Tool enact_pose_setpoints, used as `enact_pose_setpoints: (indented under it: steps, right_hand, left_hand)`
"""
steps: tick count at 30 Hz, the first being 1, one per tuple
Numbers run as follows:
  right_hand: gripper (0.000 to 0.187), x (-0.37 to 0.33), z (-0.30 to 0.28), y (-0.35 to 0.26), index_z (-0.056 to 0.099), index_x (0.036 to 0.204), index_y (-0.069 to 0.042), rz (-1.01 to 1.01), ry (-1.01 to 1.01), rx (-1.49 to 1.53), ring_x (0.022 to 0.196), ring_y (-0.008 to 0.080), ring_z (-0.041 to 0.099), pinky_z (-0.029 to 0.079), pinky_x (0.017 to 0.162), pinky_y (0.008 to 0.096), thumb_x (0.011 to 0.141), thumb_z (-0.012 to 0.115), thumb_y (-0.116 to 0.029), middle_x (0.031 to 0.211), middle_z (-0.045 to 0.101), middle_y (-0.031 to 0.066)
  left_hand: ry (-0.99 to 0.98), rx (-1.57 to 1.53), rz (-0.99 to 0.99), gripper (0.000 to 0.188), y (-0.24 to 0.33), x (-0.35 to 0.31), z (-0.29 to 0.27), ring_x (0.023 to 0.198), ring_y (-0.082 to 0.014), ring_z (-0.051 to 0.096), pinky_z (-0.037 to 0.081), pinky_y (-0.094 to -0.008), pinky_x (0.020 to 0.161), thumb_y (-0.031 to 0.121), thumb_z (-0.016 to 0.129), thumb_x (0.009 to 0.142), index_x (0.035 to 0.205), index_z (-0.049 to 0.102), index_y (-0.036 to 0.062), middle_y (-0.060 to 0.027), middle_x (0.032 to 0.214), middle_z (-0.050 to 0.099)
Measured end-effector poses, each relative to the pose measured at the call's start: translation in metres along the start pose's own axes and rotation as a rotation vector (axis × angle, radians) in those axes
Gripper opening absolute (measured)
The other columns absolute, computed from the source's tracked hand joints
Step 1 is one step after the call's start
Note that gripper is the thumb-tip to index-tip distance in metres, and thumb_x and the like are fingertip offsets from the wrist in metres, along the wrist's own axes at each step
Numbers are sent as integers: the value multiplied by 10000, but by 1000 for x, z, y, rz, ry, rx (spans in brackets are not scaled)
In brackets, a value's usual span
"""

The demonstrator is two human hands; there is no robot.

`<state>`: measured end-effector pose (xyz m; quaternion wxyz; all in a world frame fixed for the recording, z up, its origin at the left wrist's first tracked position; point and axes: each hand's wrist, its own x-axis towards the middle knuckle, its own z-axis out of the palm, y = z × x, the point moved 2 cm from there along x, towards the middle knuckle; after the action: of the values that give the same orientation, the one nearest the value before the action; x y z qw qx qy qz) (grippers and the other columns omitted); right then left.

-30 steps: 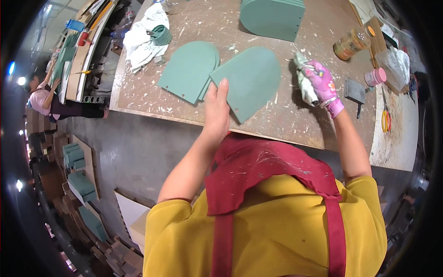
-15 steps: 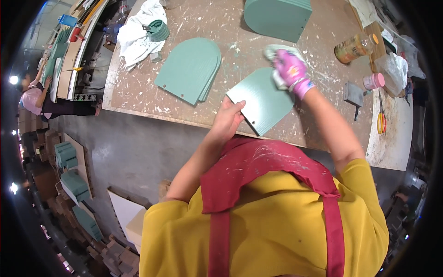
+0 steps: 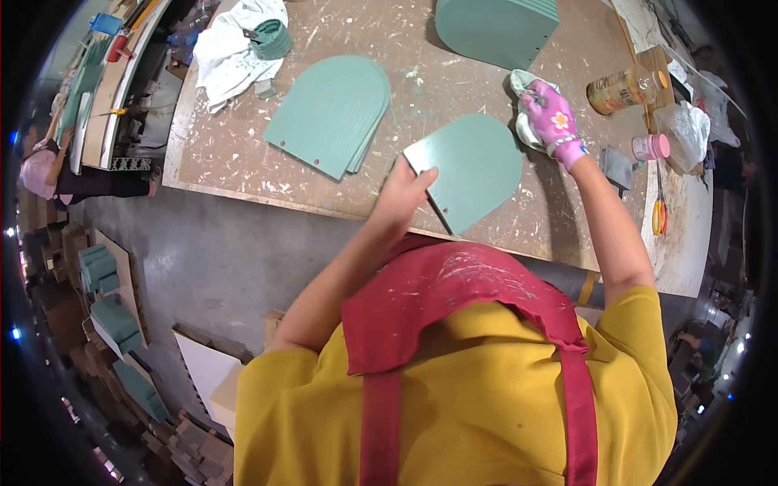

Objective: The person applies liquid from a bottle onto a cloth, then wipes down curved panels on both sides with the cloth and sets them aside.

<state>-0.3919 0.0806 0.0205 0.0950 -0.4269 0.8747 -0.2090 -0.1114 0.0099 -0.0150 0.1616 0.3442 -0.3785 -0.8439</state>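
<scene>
A green board (image 3: 478, 170) with one rounded end and small holes by its straight edge lies at the table's front edge. My left hand (image 3: 403, 194) grips its left corner, thumb on top and fingers below. Just right of the board, my right hand (image 3: 553, 121), in a pink flowered glove, is closed on a whitish cloth (image 3: 525, 130), apart from the board. To the left lies a small stack of matching green boards (image 3: 328, 113). A taller stack of them (image 3: 494, 36) stands at the far side.
A white rag (image 3: 220, 61) and a green-stained cup (image 3: 271, 39) sit at the far left of the worktable (image 3: 235, 166). On the right are a jar (image 3: 620, 89), a pink-lidded pot (image 3: 651, 147), a grey block (image 3: 616, 166) and scissors (image 3: 660, 215). A co-worker (image 3: 44, 170) stands at another bench.
My right hand has moved right with the cloth, off the board's rounded end. My left hand still holds the board's corner. The whole view has shifted slightly.
</scene>
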Motion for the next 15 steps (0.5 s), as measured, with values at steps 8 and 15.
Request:
enact_pose_setpoints:
  steps: [8, 15]
  right_hand:
    - [323, -50, -19, -10, 602, 1047, -27, -97, 119, 288, 779, 253, 624, 477, 718, 344, 872, 565, -296, 887, 645, 164]
    - [126, -54, 39, -136, 606, 878, -85, -914, -533, -149, 699, 314, 617, 496, 630, 420, 792, 556, -161, 756, 612, 150]
  left_hand:
    - [165, 1322, 806, 517, 34, -21, 25, 1089, -318, 522, 430, -383, 920, 157, 707, 766, 1207, 488, -1, -189, 1165, 541]
    - [-321, 1447, 759, 616, -37, 9, 57, 1296, -310, 370, 287, -453, 1071, 455, 546, 864, 1337, 401, 87, -145, 1365, 425]
